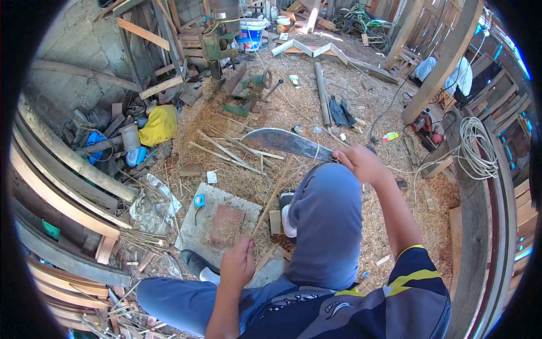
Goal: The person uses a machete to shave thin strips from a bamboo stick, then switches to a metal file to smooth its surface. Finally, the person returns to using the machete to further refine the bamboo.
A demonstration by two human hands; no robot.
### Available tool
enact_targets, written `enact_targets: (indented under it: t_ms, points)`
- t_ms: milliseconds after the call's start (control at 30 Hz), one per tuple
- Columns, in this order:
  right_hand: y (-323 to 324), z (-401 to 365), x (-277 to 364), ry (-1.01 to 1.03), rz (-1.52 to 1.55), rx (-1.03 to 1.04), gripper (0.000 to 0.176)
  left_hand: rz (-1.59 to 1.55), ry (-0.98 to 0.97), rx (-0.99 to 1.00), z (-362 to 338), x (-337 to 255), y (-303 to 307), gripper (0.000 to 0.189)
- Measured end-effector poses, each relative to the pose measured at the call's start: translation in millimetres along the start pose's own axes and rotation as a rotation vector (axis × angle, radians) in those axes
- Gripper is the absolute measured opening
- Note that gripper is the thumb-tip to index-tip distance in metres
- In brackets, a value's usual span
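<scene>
My right hand (361, 162) is closed round the handle of a machete (291, 142), above my raised knee. Its broad, curved blade points left across the view, with a pale band around it near the handle. Lower down, my left hand (237, 262) grips the near end of a thin wooden stick (273, 196), which slants up and right toward the blade. Several split strips of wood (228, 151) lie on the floor beyond the blade. A grey slab (192, 226) with a reddish-brown brick (227, 224) on it and a blue tape measure (199, 200) is left of the stick.
Shavings cover the floor. A green metal machine (245, 93) and a long pole (322, 93) lie ahead. Curved timbers (68, 192) are stacked at left, near a yellow cloth (159, 125). Coiled rope (477, 148) hangs at right; a person (460, 76) is behind the post (443, 62).
</scene>
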State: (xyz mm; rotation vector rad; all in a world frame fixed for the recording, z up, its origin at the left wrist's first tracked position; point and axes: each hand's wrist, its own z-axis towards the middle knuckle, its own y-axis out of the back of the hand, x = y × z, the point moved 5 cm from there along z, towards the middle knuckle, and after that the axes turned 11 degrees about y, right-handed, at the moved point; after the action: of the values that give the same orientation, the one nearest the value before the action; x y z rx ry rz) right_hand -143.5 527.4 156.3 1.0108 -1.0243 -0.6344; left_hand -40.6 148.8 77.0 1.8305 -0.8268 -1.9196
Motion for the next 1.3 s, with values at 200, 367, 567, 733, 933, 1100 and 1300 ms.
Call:
enact_targets:
  t_ms: [200,367,567,733,933,1100,1300]
  points:
    - [-12,28,28,0.142,-0.038,0.031,0.04,-0.005,-0.113,-0.13,32,-47,2,0.011]
    - [-25,54,65,0.203,-0.061,0.074,0.046,0.037,0.054,-0.032,60,-65,-5,0.014]
    - [-29,57,65,0.247,-0.066,0.011,0.047,-0.04,-0.001,-0.015,59,-52,-5,0.015]
    - [-25,55,63,0.268,-0.119,-0.002,0.038,-0.067,-0.032,-0.025,53,-54,-5,0.013]
    - [-24,61,69,0.294,-0.158,0.025,0.041,-0.084,-0.12,-0.097,49,-46,3,0.012]
    - [-25,67,77,0.325,-0.166,0.024,0.045,-0.05,-0.156,-0.162,43,-45,7,0.012]
    - [-28,73,84,0.328,-0.167,0.05,0.045,-0.113,-0.018,-0.081,41,-44,7,0.016]
